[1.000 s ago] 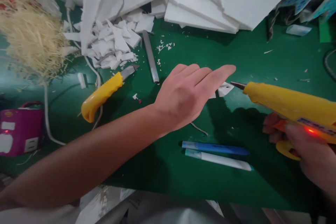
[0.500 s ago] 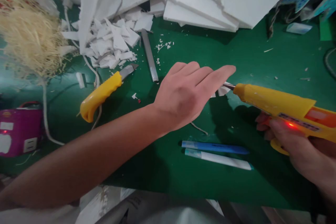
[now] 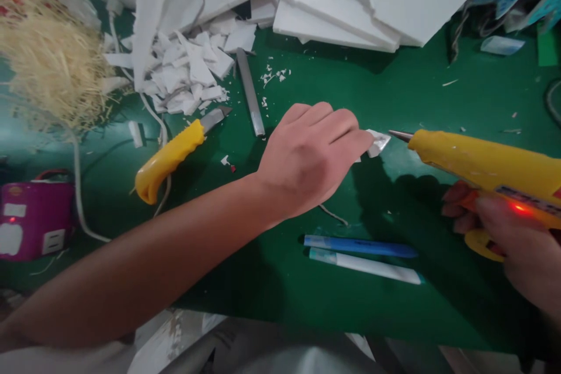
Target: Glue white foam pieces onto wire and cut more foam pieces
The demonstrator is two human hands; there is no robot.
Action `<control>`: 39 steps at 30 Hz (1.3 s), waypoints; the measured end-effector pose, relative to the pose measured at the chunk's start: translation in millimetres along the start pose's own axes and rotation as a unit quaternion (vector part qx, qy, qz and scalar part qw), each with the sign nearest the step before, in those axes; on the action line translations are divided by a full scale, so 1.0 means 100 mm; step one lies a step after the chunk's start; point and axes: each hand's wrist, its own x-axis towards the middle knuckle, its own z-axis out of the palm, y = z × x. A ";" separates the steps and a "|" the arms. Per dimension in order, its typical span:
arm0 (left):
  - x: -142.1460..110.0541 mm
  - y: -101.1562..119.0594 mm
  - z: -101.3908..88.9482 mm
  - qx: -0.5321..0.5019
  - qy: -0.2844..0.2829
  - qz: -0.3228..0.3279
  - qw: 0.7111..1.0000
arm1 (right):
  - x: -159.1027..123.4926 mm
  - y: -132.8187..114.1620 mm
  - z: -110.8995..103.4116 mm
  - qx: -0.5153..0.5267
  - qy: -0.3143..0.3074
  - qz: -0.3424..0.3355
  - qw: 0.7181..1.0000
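My left hand is closed, back of the hand up, over the green table. From under its fingertips pokes a small white foam piece; the fingers hide the rest of it. My right hand grips a yellow glue gun by its handle, a red light glowing on the side. The gun's metal nozzle points left, a short gap away from the foam piece. Nearer to me lie a blue pen and a white pen, side by side.
A yellow-handled knife and a grey blade strip lie left of my hands. Beyond are foam scraps, stacked foam sheets and a straw bundle. A purple power box stands at the left, with a white cord nearby.
The glue gun has moved back to the right, its nozzle drawing away from the left fingers. My left index finger, stretched out before, is now bent down onto the foam piece.
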 end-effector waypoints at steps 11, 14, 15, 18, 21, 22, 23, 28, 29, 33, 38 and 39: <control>0.01 0.00 0.00 0.001 -0.002 -0.005 1.000 | 0.02 -0.11 0.01 -0.006 -0.037 -0.034 0.999; 0.01 0.01 -0.01 -0.005 -0.011 -0.012 1.000 | 0.01 -0.18 0.05 -0.008 -0.041 -0.038 0.998; 0.02 0.01 -0.01 -0.005 -0.014 -0.013 1.000 | 0.00 -0.19 0.06 -0.010 -0.044 -0.040 0.998; 0.02 0.01 -0.01 -0.001 -0.017 -0.012 1.000 | -0.01 -0.20 0.05 -0.013 -0.050 -0.047 0.998; 0.02 0.01 -0.02 -0.001 -0.020 -0.012 1.000 | 0.02 -0.16 0.03 -0.026 -0.062 -0.056 0.996; 0.02 0.01 -0.02 -0.001 -0.024 -0.013 1.000 | 0.03 -0.14 0.02 -0.032 -0.068 -0.061 0.995; 0.02 0.01 -0.02 -0.003 -0.027 -0.014 1.000 | 0.04 -0.12 0.01 -0.040 -0.077 -0.065 0.994; 0.03 0.02 -0.02 -0.005 -0.032 -0.023 0.999 | 0.06 -0.09 -0.04 -0.075 -0.089 -0.072 0.991; 0.02 0.02 -0.01 -0.004 -0.033 -0.023 0.999 | 0.06 -0.11 -0.04 -0.073 -0.085 -0.066 0.992; 0.02 0.02 -0.02 -0.004 -0.033 -0.030 0.999 | 0.03 -0.20 0.03 0.006 -0.055 -0.037 0.998; 0.02 0.03 -0.05 -0.026 -0.056 -0.058 0.996 | 0.02 -0.23 0.08 0.021 -0.056 -0.005 0.998; 0.03 0.03 -0.05 -0.032 -0.061 -0.060 0.996 | 0.03 -0.21 0.08 0.023 -0.054 -0.007 0.998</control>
